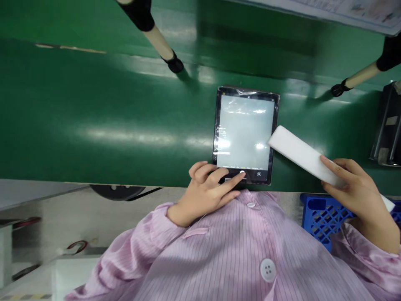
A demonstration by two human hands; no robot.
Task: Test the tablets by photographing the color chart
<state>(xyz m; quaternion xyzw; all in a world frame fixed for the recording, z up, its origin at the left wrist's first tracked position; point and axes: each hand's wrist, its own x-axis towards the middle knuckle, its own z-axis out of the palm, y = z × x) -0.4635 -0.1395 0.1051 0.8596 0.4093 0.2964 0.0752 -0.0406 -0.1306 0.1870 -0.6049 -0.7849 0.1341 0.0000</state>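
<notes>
A black-framed tablet (246, 138) lies on the green worktop, its pale screen lit and showing what looks like a camera screen. Clear, wrinkled film shows at its edges. My left hand (208, 188) reaches over its lower edge. One fingertip is at the round button near the bottom of the screen, and the other fingers are loosely bent and apart. To the right, my right hand (360, 192) grips a long white block (300, 152), possibly foam. The block slants, and its far end comes up to the tablet's right edge. Part of it is hidden behind my hand.
Two stand legs with black feet, one at left (163, 46) and one at right (360, 77), rest on the worktop (103, 113). A dark tray (388, 125) sits at the right edge. Below the worktop is a blue plastic crate (319, 213). A printed sheet (360, 12) hangs at top right.
</notes>
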